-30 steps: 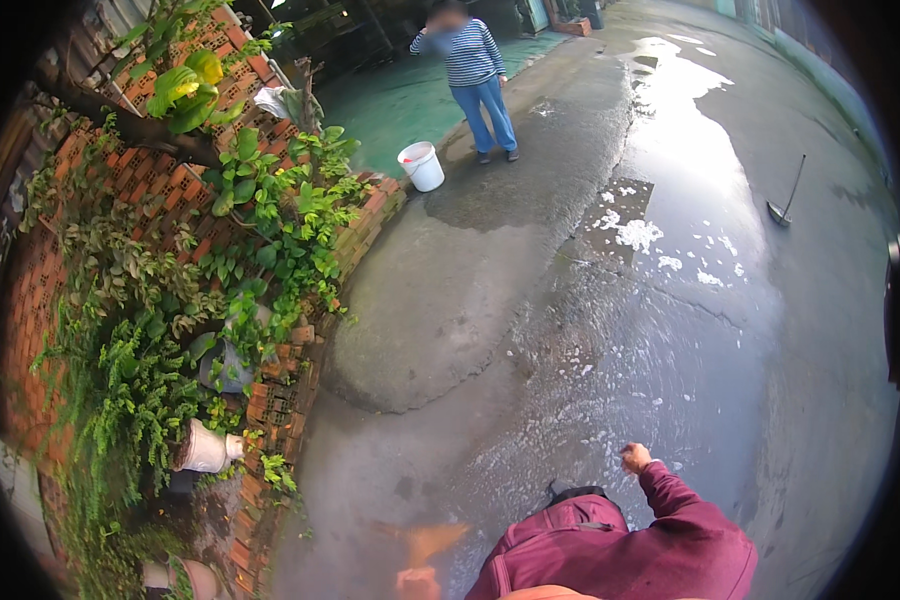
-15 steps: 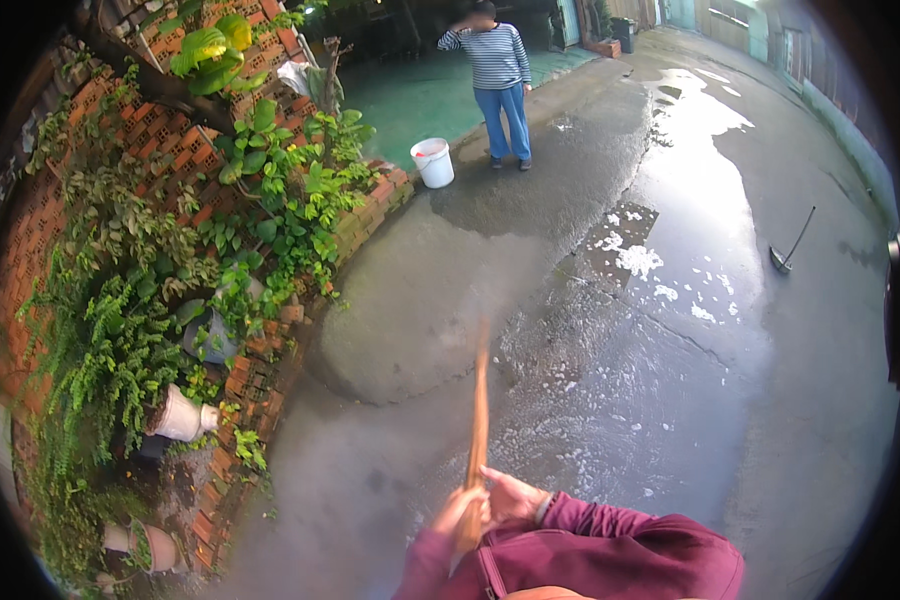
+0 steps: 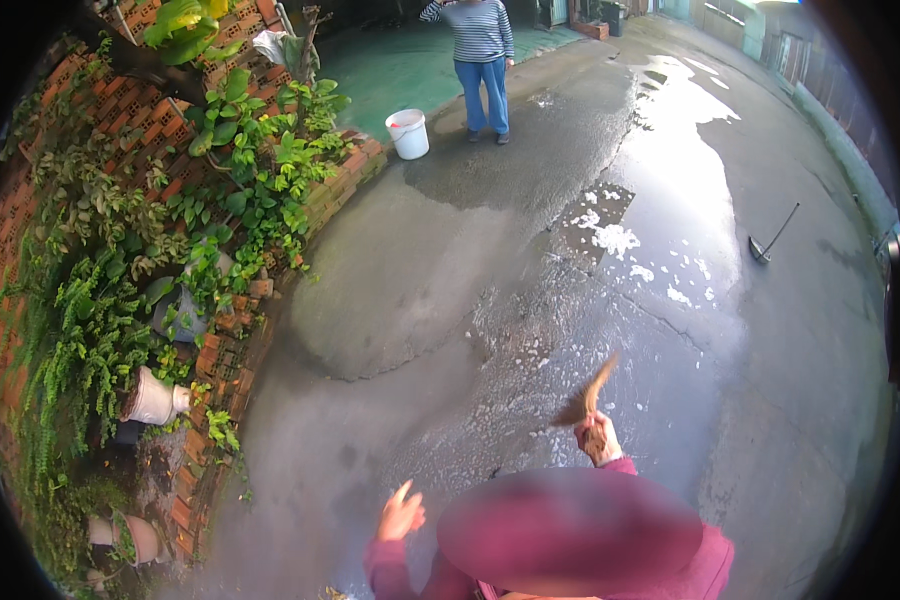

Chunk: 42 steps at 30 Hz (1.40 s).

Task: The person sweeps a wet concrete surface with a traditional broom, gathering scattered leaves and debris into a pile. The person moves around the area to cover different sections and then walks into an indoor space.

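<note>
My right hand (image 3: 597, 438) is raised over the wet concrete, its fingers wrapped round a broom (image 3: 595, 388). The broom has a curved, light-brown stem and a tuft of brown bristles fanning out to the left. Further left and nearer to me, my left hand (image 3: 400, 512) is apart from the broom, its fingers spread and nothing in them. Both arms are in maroon sleeves, and a blurred maroon patch covers part of my clothing between them. Thin water and white foam (image 3: 615, 240) lie on the ground ahead.
A person (image 3: 482, 65) in a striped top and blue trousers stands ahead, beside a white bucket (image 3: 408, 135). A long-handled dustpan-like tool (image 3: 760, 250) rests on the right. Along the left run a low brick edge (image 3: 340, 190), plants (image 3: 100, 350) and tipped pots (image 3: 155, 398).
Both hands were together on the broom, which pointed ahead. The left hand has let go and moved left; the right has carried the broom to the right and tilted it.
</note>
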Available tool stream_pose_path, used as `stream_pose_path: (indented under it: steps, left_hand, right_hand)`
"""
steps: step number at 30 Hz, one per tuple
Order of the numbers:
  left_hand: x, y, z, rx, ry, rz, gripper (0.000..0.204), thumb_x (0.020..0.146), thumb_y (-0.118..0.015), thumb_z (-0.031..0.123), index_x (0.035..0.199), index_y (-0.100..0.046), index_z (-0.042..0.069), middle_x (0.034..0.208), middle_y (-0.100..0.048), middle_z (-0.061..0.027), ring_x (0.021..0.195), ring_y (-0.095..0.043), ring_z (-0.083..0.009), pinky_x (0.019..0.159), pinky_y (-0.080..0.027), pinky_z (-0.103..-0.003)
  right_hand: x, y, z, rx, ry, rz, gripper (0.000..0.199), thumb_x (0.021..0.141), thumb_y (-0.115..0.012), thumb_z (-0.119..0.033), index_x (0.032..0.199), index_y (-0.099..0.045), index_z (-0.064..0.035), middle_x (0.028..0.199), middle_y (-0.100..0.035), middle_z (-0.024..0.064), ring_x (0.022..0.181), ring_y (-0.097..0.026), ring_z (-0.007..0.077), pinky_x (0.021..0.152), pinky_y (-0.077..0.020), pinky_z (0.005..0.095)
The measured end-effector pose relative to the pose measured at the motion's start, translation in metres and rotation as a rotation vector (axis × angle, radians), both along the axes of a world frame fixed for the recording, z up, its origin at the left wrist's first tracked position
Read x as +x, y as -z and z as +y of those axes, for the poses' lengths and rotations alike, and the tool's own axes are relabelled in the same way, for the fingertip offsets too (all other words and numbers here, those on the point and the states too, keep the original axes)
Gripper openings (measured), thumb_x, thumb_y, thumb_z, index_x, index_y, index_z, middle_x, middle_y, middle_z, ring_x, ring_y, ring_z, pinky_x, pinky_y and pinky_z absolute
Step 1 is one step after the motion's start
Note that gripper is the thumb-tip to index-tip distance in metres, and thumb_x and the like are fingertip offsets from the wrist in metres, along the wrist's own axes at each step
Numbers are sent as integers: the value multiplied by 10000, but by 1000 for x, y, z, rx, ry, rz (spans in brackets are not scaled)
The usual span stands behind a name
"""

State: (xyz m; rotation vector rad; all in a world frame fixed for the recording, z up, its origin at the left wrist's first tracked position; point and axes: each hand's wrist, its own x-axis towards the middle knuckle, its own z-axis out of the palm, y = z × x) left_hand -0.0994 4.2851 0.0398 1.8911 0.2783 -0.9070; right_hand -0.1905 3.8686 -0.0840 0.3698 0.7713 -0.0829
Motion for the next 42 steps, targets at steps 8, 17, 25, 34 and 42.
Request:
stream_pose_path:
  steps: [8,17,25,34,42]
  left_hand:
    - [-51,30,73,275,-134,154,500,764,-530,166,1240,-413,62,671,-607,-104,529,-595,-168,476,-496,-286]
    - [-53,46,51,290,36,92,490,748,-533,204,1212,-451,69,706,-619,-89,569,-602,-146,545,-495,-271]
    - [-65,79,93,383,163,-26,504,765,-522,179,1244,-408,77,719,-624,-111,561,-609,-177,546,-508,-292]
    - [-70,32,65,356,26,87,501,731,-513,232,1196,-464,54,727,-628,-94,613,-613,-182,639,-479,-308]
    - [-61,40,50,287,133,35,494,779,-517,141,1251,-398,63,721,-627,-122,560,-610,-171,511,-514,-281]
  right_hand:
    - [-26,26,2,-185,68,140,113,727,-487,-69,643,-425,-24,568,-436,48,500,-478,161,472,-473,260]
    - [4,9,10,75,-41,-109,135,731,-496,-89,630,-428,-31,564,-461,52,507,-499,143,473,-471,225]
    - [26,-18,27,194,-64,-119,127,735,-484,-74,626,-460,-13,605,-450,39,546,-452,120,525,-458,212]
    - [20,-24,27,264,-126,-151,162,729,-496,-81,593,-448,-8,606,-451,38,536,-461,116,527,-461,214]
    - [8,-35,16,-24,-18,-58,133,724,-490,-51,613,-419,-29,582,-463,54,512,-478,126,489,-469,215]
